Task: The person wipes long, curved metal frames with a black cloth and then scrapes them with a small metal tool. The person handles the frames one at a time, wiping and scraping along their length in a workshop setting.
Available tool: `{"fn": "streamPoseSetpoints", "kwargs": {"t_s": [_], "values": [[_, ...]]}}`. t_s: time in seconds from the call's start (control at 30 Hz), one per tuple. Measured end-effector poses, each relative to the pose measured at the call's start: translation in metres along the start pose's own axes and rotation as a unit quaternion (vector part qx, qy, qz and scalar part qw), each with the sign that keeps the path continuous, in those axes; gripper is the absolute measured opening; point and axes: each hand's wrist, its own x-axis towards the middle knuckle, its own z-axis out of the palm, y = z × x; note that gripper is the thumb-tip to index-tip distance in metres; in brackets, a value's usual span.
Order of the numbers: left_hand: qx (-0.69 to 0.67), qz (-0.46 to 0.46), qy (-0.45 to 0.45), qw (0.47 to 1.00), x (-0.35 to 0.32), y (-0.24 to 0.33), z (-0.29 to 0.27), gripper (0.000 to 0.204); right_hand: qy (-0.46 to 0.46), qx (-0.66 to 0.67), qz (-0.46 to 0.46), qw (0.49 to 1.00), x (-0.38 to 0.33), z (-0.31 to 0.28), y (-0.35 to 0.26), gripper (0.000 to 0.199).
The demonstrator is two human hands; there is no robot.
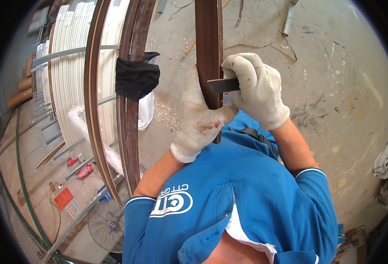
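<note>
A long dark brown plank (209, 39) runs from the top edge down to my waist. Wrapped round its near end is my left hand (198, 121), in a white knit glove with a reddish-brown stain. Its thumb lies across the plank's face and its fingers are along the left side, partly hidden. My right hand (259, 90), gloved the same way, is closed on a flat dark scraper blade (222, 85). The blade lies crosswise over the plank, just above my left thumb. How the right fingers hold it underneath is partly hidden.
More brown profiles (129, 119) stand at left, with a black cloth (137, 79) draped over them. Behind are stacked white strips (73, 48) on a metal rack. A fan (110, 224) is at lower left. Light debris (165, 110) and a metal channel (289, 20) lie on the concrete floor.
</note>
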Motion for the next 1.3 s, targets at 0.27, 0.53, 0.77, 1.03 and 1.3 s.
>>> {"fn": "streamPoseSetpoints", "kwargs": {"t_s": [0.27,0.53,0.77,1.03,1.3], "values": [[0.000,0.009,0.036,0.999,-0.006,-0.006,-0.006,0.085,0.129,0.038,0.111,0.985,0.012,-0.010,0.028,0.019],[0.018,0.007,0.036,0.999,0.004,0.001,0.000,0.079,0.009,0.157,0.086,0.984,0.001,-0.009,0.003,0.026],[-0.020,0.029,0.029,0.999,0.003,-0.003,0.001,0.075,-0.005,0.035,0.044,0.998,0.008,-0.016,-0.009,0.031],[0.163,0.004,0.018,0.987,-0.003,-0.006,-0.006,0.072,-0.094,-0.116,-0.039,0.988,0.015,-0.019,-0.011,0.025],[0.048,0.046,0.037,0.997,0.003,-0.005,-0.002,0.080,0.006,0.059,0.059,0.997,0.016,-0.010,0.015,0.020]]}}
